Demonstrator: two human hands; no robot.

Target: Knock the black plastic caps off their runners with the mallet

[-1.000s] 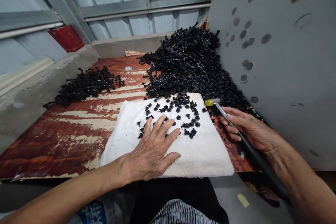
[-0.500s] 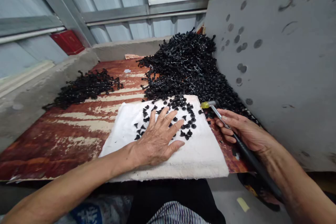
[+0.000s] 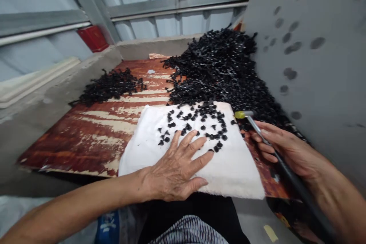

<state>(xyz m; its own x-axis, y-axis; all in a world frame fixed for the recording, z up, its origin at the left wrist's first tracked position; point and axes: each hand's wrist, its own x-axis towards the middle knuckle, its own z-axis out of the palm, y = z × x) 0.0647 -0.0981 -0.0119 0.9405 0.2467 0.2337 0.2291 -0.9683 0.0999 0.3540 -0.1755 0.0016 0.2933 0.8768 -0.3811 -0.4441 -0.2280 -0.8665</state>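
My left hand lies with its fingers spread on a folded white cloth, its fingertips at the near side of many small black flat-headed pieces scattered there. Nothing is gripped in that hand. To the right of the cloth, my right hand is closed around a small hammer with a yellow-tipped head, a metal shaft and a black grip. The hammer's head is beside the cloth's right edge, close to the big heap of black parts.
A smaller pile of black parts lies at the left on the worn reddish-brown board. On the right stands a grey panel with dark round spots. A low concrete ledge and a red box are at the back.
My left hand has drawn back toward me over the cloth, uncovering more black pieces. The right hand still holds the hammer in about the same place. The camera view has turned left.
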